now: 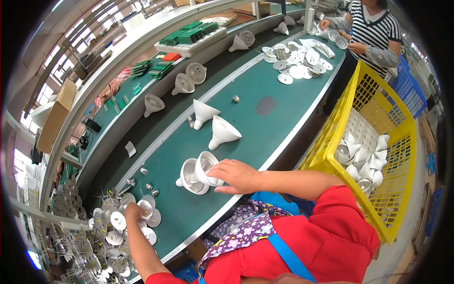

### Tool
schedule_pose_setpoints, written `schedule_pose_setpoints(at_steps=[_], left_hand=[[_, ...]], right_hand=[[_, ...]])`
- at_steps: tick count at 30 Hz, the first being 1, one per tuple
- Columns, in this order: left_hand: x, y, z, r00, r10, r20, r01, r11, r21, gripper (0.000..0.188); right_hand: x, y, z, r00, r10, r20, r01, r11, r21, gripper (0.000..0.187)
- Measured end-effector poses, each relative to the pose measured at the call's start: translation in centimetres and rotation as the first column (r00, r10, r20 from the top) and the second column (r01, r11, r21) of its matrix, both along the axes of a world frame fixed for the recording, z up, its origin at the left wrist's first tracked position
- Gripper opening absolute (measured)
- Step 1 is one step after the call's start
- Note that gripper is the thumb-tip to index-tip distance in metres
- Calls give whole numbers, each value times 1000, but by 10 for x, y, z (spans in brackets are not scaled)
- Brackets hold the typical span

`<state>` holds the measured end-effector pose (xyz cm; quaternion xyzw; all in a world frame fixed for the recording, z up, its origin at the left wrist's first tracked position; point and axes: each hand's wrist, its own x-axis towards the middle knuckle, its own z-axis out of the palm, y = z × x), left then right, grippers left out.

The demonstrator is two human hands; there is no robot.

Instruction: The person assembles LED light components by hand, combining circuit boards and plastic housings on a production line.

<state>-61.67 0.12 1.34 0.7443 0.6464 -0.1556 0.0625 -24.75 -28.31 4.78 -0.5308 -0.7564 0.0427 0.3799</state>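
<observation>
My right hand [236, 176] grips the rim of a white cone-shaped lamp housing [204, 163], fingers on its near side. That housing leans over a second lamp housing [188, 182], whose wide mouth faces up from the bench. At the left, my left hand [134, 213] reaches into a pile of round white discs with thin wires [114, 236]. Its fingertips are hidden, so whether it holds a disc does not show. Two more white housings, one upright on its narrow end [204, 112] and one tilted [224, 132], stand farther along the bench. Small metal screw caps [155, 192] lie between my hands.
A grey conveyor belt [120, 154] carrying several housings runs behind the green bench [265, 137]. At my right stands a yellow crate [326, 156] with housings inside. A co-worker [378, 33] handles white parts at the far right, beside a heap of discs [298, 59].
</observation>
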Motion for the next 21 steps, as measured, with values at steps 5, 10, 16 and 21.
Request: schedule_pose_setpoints(at_steps=[5,10,16,21], left_hand=[[53,-57,60,818,-273,506,152,951,267,16],[142,-165,97,334,-157,929,266,962,67,11],[154,-225,87,82,159,984,402,898,-179,10],[146,-221,70,59,222,973,528,820,-219,12]], right_hand=[[-10,20,19,994,66,-83,-58,995,86,42],[-38,39,50,869,228,-439,-233,972,42,45],[-15,26,58,774,362,-520,-531,818,-221,45],[-8,17,63,795,313,-520,-553,727,-407,48]])
